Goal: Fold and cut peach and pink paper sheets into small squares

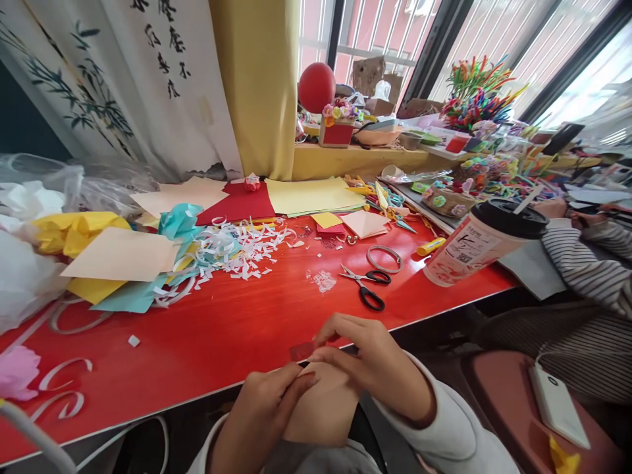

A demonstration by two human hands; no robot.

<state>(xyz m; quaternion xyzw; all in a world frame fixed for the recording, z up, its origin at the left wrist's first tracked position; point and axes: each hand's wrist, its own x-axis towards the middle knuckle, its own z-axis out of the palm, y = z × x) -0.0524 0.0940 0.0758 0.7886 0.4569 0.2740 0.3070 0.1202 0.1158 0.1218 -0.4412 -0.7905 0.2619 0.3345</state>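
A peach-coloured sheet of paper (323, 408) is between my hands, below the table's front edge. My left hand (259, 411) grips its upper left edge, thumb over the paper and fingers curled. My right hand (368, 365) is bent over the upper right edge, thumb and index finger near each other at the top of the sheet. Its other fingers are partly hidden. Just beyond the fingertips, a small dark red translucent patch (300, 351) lies at the table edge. Black-handled scissors (366, 283) rest slightly open on the red table (237, 342), beyond my right hand.
Shredded white strips (241, 247) and coloured paper heap at the left. A roll of tape (384, 259) lies behind the scissors. At the right stands a lidded drink cup (474, 247). Beyond it, a person's striped sleeve (582, 257) shows. A power bank (557, 401) lies on a chair.
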